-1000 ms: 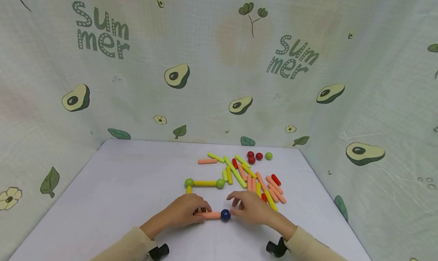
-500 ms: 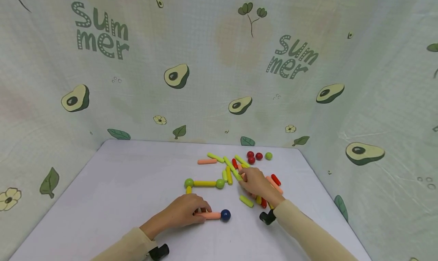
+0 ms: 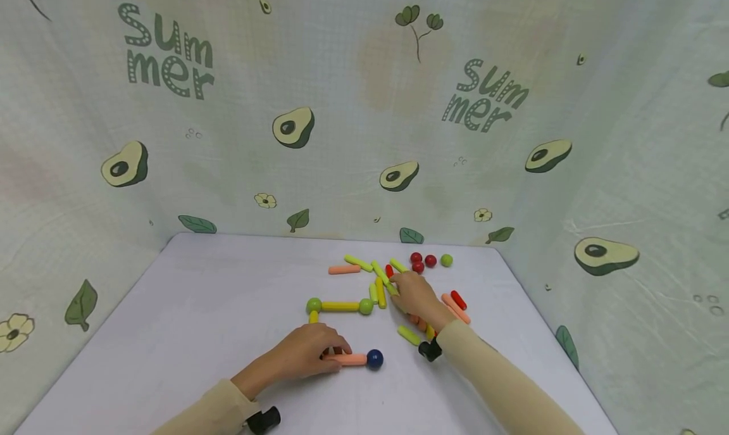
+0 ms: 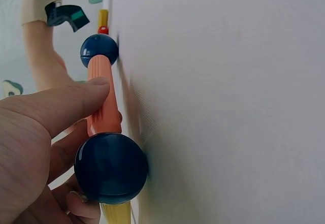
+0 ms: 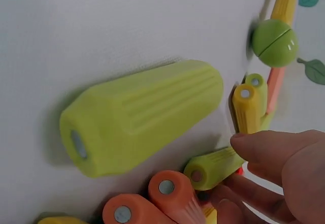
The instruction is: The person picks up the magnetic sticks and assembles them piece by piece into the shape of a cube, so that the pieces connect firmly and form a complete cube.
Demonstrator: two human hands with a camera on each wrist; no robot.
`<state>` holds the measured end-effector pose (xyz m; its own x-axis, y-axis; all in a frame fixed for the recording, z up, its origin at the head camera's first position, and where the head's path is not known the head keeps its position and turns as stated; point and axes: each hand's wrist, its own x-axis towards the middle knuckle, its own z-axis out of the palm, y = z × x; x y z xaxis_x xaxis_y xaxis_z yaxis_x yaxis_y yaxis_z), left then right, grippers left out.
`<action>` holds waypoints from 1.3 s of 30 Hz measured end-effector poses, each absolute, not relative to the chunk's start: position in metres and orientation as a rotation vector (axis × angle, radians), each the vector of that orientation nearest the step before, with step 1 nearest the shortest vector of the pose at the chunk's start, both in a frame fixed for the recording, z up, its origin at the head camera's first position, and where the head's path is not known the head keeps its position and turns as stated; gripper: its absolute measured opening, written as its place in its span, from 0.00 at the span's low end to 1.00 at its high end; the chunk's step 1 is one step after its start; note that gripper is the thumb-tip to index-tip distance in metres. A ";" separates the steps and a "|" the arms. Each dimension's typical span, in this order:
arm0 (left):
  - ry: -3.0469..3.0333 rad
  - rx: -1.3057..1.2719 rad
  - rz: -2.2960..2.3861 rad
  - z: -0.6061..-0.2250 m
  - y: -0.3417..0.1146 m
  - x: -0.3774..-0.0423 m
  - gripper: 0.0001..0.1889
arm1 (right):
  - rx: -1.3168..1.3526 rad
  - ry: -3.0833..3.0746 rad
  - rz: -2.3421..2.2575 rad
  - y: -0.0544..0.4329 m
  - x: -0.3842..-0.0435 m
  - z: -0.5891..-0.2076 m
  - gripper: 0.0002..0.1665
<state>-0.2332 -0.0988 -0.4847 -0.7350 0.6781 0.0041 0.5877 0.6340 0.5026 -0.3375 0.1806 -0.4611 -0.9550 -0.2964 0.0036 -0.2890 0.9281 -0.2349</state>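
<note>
One salmon rod [image 4: 108,111] pinched in left grip [image 3: 307,353], between two navy balls [image 4: 110,168].

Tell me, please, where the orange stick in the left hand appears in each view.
Head: lower middle, the orange stick, pinched and partly hidden by the left hand.
Left wrist: left of centre, running up and down.
Right wrist: not in it; the orange sticks there are others.
Shared landmark, head and left wrist only: the dark blue ball at the stick's right end in the former, upper end in the latter.
</note>
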 end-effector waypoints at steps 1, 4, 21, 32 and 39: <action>2.668 1.047 0.724 -0.485 -0.099 -0.233 0.12 | -0.459 3.051 -0.361 0.180 -0.338 -0.462 0.26; 2.666 1.048 0.722 -0.485 -0.098 -0.233 0.12 | -0.444 3.048 -0.365 0.179 -0.337 -0.464 0.25; 2.661 1.052 0.725 -0.484 -0.103 -0.234 0.12 | -0.433 2.972 -0.363 0.177 -0.335 -0.460 0.28; 2.641 1.049 0.760 -0.487 -0.103 -0.234 0.12 | -0.401 2.920 -0.441 0.188 -0.326 -0.442 0.27; 2.657 1.067 0.730 -0.489 -0.104 -0.235 0.11 | -0.432 2.809 -0.431 0.191 -0.324 -0.448 0.25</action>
<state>-0.2353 -0.1039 -0.4888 -0.7242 0.6895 0.0096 0.5977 0.6207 0.5074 -0.3240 0.1911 -0.4480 -0.9202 -0.3282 -0.2133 -0.2492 0.9115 -0.3273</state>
